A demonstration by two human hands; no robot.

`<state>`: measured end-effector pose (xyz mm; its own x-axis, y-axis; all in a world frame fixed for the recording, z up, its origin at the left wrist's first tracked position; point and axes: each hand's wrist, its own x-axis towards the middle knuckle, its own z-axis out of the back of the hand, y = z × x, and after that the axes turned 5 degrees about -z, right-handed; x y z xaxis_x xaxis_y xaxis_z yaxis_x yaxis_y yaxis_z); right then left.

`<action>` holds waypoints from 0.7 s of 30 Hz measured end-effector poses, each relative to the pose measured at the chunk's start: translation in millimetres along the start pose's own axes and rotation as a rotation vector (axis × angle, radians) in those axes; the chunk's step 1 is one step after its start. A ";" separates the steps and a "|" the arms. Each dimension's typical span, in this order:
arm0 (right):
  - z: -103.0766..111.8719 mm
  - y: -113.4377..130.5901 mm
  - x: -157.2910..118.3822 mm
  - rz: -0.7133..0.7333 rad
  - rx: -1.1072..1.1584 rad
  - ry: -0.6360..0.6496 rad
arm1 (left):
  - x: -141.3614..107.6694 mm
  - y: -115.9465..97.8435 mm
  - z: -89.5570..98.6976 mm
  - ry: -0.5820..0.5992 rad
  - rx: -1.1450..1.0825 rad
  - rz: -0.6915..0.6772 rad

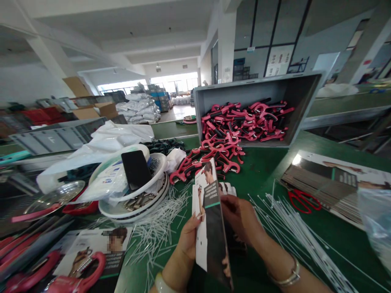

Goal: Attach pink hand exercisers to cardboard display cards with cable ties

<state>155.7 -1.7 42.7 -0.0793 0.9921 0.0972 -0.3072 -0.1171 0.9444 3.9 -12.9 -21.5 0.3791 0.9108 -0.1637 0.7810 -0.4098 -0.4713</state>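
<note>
Here we are at the bench, and we've got a printed card (210, 228) up between both hands, standing tilted on its edge. It looks light and thin, stiff enough to keep its shape but easy to crease, so the long edges look like the place to take hold, not the printed face. Our left hand (190, 240) cups the near edge, and our right hand (241, 219) closes on the far side, its fingers partly behind the card. Neither hand is spread wide; both are holding. Just past the card, red-and-black handled tools (210, 160) spill across the green bench (269, 171) from a grey crate (256, 83). White cable ties (293, 228) fan out to our right near red scissors (302, 201), and over on the left a black phone (136, 170) sits in a white bowl (160, 171).
</note>
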 end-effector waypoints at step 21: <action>13.5 38.7 -13.3 0.528 -0.854 0.339 | 0.4 3.9 20.0 -0.179 -0.098 -0.157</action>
<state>157.6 -18.8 82.2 -0.6173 0.7570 0.2141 -0.7106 -0.6533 0.2611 -2.9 -13.2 -40.7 0.1623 0.9546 -0.2500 0.8708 -0.2577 -0.4186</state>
